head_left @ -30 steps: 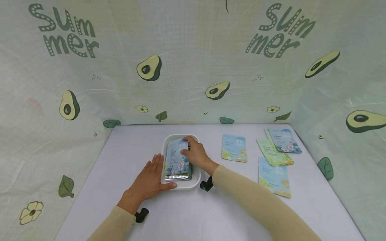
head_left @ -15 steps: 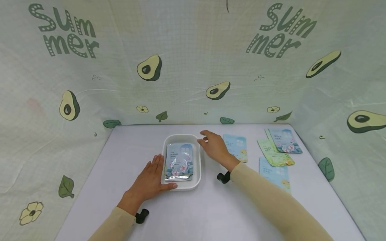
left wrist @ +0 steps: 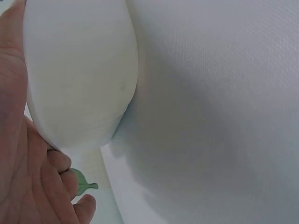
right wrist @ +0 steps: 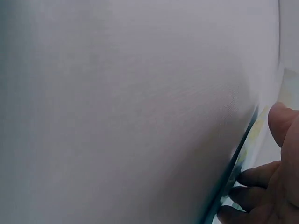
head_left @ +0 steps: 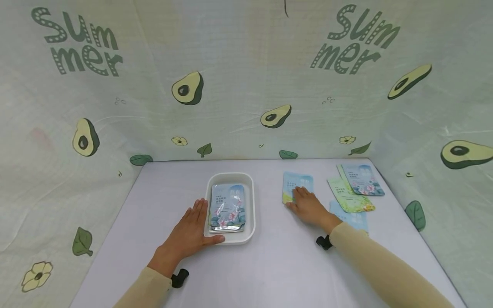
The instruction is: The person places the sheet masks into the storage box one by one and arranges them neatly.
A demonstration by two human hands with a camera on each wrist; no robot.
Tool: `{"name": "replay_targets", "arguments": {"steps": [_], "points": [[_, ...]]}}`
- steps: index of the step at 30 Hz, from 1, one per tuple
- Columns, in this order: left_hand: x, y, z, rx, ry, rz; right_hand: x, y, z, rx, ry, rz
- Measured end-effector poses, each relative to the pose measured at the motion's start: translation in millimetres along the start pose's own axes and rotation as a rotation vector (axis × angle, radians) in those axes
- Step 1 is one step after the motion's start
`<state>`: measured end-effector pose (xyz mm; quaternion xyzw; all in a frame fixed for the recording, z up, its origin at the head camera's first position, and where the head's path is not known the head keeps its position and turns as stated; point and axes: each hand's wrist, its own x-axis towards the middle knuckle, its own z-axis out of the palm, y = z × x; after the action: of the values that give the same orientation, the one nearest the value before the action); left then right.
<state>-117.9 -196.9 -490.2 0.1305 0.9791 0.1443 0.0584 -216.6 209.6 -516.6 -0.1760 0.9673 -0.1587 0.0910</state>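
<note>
Resting against the left side of the white tray [head_left: 250, 205], the person's left hand [head_left: 188, 231] has its fingers laid straight and side by side along the rim, the thumb stretched out over the near edge. From that wrist, the palm shows close up against the tray's outer wall. Inside the tray lies a flowered blue packet [head_left: 228, 203], face up, with a silvery edge [head_left: 227, 229] showing beneath its near end.

Well to the right of the tray, the right hand [head_left: 308, 209] has come over a light blue packet [head_left: 294, 182] lying flat; it was nearer the tray half a second ago. Its fingers reach out loosely extended, the tips on the packet's face, the thumb near its near edge; I can't make out any grip on it.

Farther right of the tray, a green packet [head_left: 348, 201] lies partly under a blue lotus packet [head_left: 363, 179]. Between these and the tray's near-right side, another pale blue packet [head_left: 351, 217] is partly hidden by the right sleeve [head_left: 377, 261].
</note>
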Motion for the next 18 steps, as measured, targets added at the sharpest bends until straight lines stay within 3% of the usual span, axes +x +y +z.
{"name": "replay_targets", "arguments": {"steps": [6,11,18], "points": [[-1.2,0.1,-0.7,0.008,-0.001,-0.002,-5,-2,-12,-0.018,-0.024,0.006],[-2.2,-0.9,-1.1,0.008,0.004,-0.001,20,27,-31,-0.041,0.005,0.074],[-1.8,-1.7,-0.2,0.010,-0.005,0.001,46,55,-42,-0.071,-0.101,0.118]]}}
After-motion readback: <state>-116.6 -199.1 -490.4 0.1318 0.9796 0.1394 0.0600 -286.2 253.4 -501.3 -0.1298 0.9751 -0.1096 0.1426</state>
